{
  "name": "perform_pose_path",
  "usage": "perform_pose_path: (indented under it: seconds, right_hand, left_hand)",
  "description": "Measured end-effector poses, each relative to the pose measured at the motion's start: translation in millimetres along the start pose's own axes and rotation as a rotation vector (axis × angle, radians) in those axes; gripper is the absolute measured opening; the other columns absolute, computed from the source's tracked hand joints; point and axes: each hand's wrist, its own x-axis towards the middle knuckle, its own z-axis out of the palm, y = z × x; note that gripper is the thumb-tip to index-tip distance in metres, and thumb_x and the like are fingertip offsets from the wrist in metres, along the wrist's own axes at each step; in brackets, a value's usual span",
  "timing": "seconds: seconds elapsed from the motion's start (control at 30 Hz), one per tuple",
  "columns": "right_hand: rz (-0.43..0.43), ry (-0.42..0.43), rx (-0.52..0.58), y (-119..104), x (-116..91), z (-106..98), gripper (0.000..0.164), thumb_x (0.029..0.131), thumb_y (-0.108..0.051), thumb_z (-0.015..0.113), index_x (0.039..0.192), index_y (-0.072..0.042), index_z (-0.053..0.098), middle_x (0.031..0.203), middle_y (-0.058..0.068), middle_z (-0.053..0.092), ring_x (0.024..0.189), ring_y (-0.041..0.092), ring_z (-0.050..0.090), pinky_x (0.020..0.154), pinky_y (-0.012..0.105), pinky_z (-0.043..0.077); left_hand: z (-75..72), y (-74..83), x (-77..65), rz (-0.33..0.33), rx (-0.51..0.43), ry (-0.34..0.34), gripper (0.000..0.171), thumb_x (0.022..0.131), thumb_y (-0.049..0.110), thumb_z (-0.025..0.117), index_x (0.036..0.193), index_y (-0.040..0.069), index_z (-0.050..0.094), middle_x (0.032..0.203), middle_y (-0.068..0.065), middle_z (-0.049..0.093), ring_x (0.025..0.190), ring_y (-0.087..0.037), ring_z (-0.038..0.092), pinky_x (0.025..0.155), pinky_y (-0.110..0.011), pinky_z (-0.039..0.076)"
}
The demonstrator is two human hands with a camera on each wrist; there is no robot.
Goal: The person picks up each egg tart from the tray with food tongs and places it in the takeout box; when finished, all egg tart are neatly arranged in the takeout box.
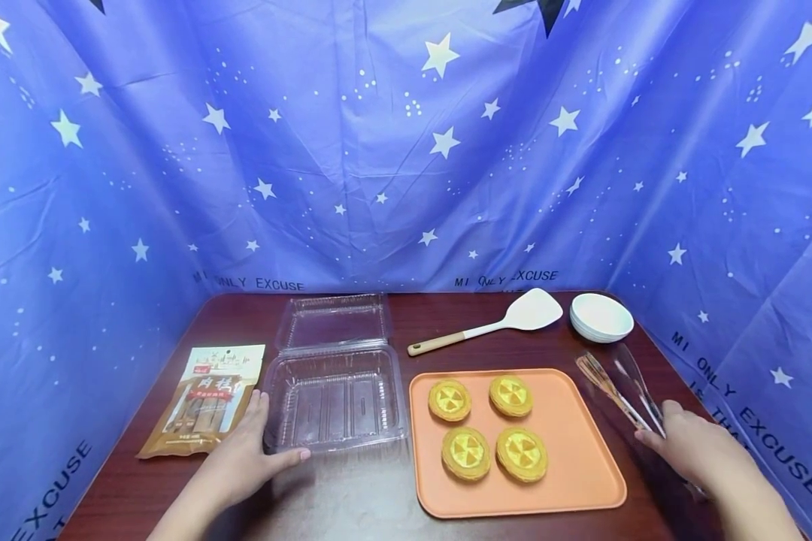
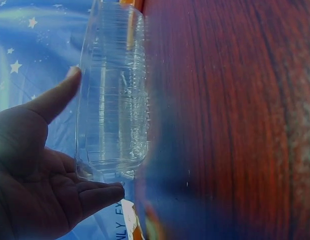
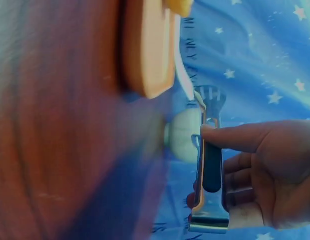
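My left hand has its fingers and thumb spread at the near left corner of a clear plastic clamshell box, whose lid lies folded back behind it. In the left wrist view the thumb and fingers stand right at the box's rim. At the right, my right hand grips metal food tongs with dark handle pads, their slotted ends apart and pointing away from me. Several yellow egg tarts lie on an orange tray between the hands.
A brown and white snack bag lies left of the clear box. Behind the tray are a white spatula with a wooden handle and a stack of white bowls. A blue star-patterned curtain surrounds the dark wooden table.
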Motion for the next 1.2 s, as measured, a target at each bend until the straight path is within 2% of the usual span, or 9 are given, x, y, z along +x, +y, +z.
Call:
perform_pose_path:
  seconds: [0.1,0.2,0.37,0.5,0.63,0.77,1.0,1.2]
  right_hand:
    - [-0.027,0.095,0.019,-9,-3,-10,0.053,0.095,-0.043,0.060,0.101,0.008,0.047,0.080,0.020,0.058,0.074,0.045,0.061,0.058,0.056,0.044]
    - [-0.052,0.165,0.055,-20,-5,-17,0.044,0.099,-0.038,0.056,0.105,0.005,0.049,0.088,0.021,0.056,0.080,0.045,0.060,0.059,0.057,0.043]
    - [-0.112,0.208,0.109,-34,-9,-19,0.042,0.102,-0.035,0.051,0.121,0.003,0.050,0.106,0.023,0.054,0.092,0.041,0.059,0.065,0.059,0.045]
    - [-0.180,0.228,0.130,-41,-12,-15,0.038,0.100,-0.034,0.055,0.123,-0.003,0.051,0.107,0.017,0.054,0.090,0.033,0.059,0.065,0.054,0.047]
    - [-0.245,0.226,0.136,-46,-13,-12,0.038,0.096,-0.035,0.063,0.120,-0.008,0.055,0.105,0.010,0.056,0.085,0.022,0.056,0.066,0.046,0.049]
    - [-0.266,0.201,0.123,-48,-14,-10,0.039,0.093,-0.040,0.067,0.119,-0.012,0.059,0.102,0.004,0.057,0.080,0.015,0.054,0.063,0.039,0.047]
    - [-0.282,0.165,0.102,-51,-13,-6,0.046,0.089,-0.046,0.069,0.120,-0.012,0.062,0.107,0.003,0.060,0.083,0.015,0.057,0.065,0.044,0.050]
    - [-0.265,0.146,0.064,-54,-10,-2,0.048,0.087,-0.047,0.071,0.118,-0.012,0.064,0.100,-0.001,0.056,0.073,0.011,0.050,0.059,0.036,0.044]
  left_hand:
    - [-0.2,-1.1,0.2,0.007,-0.003,0.005,0.124,0.080,0.076,0.057,0.153,-0.010,0.006,0.160,-0.031,0.002,0.143,-0.052,0.016,0.109,-0.071,0.020]
    - [0.1,-1.4,0.5,0.024,0.003,0.014,0.119,0.084,0.073,0.056,0.152,-0.011,0.008,0.160,-0.032,0.004,0.143,-0.053,0.016,0.108,-0.072,0.021]
    - [0.1,-1.8,1.2,0.029,0.008,0.018,0.118,0.083,0.069,0.060,0.152,-0.012,0.009,0.159,-0.032,0.004,0.143,-0.052,0.016,0.109,-0.071,0.021]
    - [-0.3,-2.4,1.5,0.028,0.001,0.019,0.119,0.082,0.068,0.062,0.152,-0.012,0.010,0.159,-0.032,0.005,0.143,-0.052,0.016,0.109,-0.071,0.021]
    - [-0.4,-2.6,0.7,0.031,0.000,0.021,0.119,0.082,0.068,0.063,0.152,-0.012,0.010,0.159,-0.032,0.006,0.144,-0.052,0.016,0.110,-0.071,0.021]
    - [-0.3,-2.0,0.1,0.025,-0.002,0.015,0.119,0.082,0.068,0.063,0.152,-0.012,0.010,0.159,-0.032,0.006,0.144,-0.051,0.015,0.110,-0.071,0.021]
    - [-1.1,-1.0,0.2,0.018,-0.011,0.013,0.119,0.082,0.068,0.063,0.152,-0.012,0.010,0.159,-0.032,0.006,0.144,-0.051,0.014,0.110,-0.071,0.020]
    - [-1.6,0.0,-0.1,0.011,-0.014,0.009,0.119,0.082,0.068,0.064,0.152,-0.011,0.010,0.160,-0.032,0.006,0.144,-0.052,0.015,0.109,-0.071,0.020]
